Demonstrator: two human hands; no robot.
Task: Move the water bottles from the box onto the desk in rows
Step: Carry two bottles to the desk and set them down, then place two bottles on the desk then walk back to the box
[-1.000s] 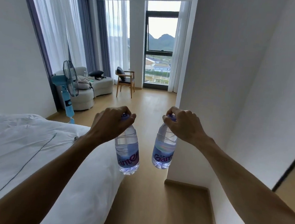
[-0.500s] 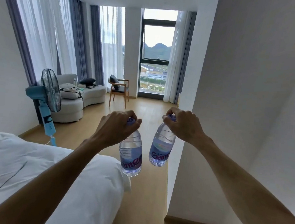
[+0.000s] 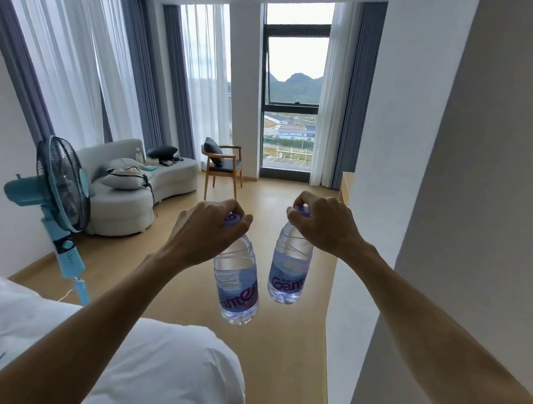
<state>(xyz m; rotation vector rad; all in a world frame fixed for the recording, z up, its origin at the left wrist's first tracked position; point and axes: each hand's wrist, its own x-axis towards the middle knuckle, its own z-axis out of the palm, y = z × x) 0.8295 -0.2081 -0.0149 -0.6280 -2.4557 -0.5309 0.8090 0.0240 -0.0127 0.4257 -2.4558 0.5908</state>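
Note:
Two clear water bottles with purple caps and purple-blue labels hang in the air in front of me. My left hand (image 3: pixel 207 229) grips the left bottle (image 3: pixel 236 282) by its cap. My right hand (image 3: pixel 323 227) grips the right bottle (image 3: pixel 288 267) the same way. Both bottles hang roughly upright, side by side and a little apart, over the wooden floor. A light wooden desk corner (image 3: pixel 346 185) shows past the wall edge on the right. No box is in view.
A white bed (image 3: pixel 151 358) fills the lower left. A white wall corner (image 3: pixel 385 211) stands close on the right. A blue standing fan (image 3: pixel 58 195), a grey sofa (image 3: pixel 125 197) and a wooden chair (image 3: pixel 223 166) stand further off, with wooden floor (image 3: pixel 290 363) running between bed and wall.
I have moved forward along the passage between bed and wall; the fan, sofa and chair look nearer and the desk corner has come into view. Both hands hold their bottles as before.

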